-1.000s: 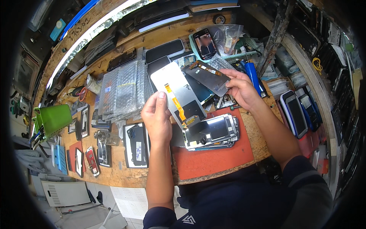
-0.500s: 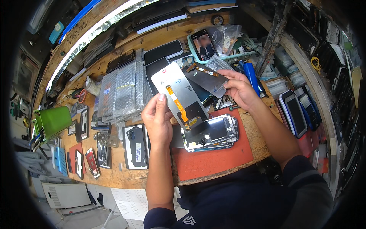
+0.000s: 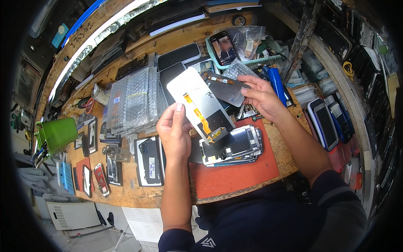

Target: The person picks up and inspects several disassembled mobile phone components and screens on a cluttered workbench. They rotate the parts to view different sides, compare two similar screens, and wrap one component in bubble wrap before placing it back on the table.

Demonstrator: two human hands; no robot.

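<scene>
My left hand (image 3: pixel 174 132) grips the edge of a silver-backed phone screen panel (image 3: pixel 195 90), thumb on its back. An orange flex cable (image 3: pixel 199 115) runs down that panel to a small connector board at its lower end. In my right hand (image 3: pixel 261 95) is a darker grey phone screen panel (image 3: pixel 228 90), pinched at its right end, with a short orange flex strip near its far end. The silver panel partly overlaps the grey one. Below both, a stack of opened phones (image 3: pixel 233 147) lies on a red-orange mat (image 3: pixel 235 180).
Bubble-wrapped panels (image 3: pixel 134 98) are piled at the left. A mint basket (image 3: pixel 262 61) behind holds a lit phone (image 3: pixel 224 48) and plastic bags. A blue cylinder (image 3: pixel 277 86) stands right. Boxed dark phone (image 3: pixel 149 161), glass jar (image 3: pixel 119 154) and green bin (image 3: pixel 56 134) lie leftward.
The silver panel has tilted and shifted slightly right, its back catching more light. The grey panel has moved a little left and lower, further behind the silver one. Both hands keep their holds.
</scene>
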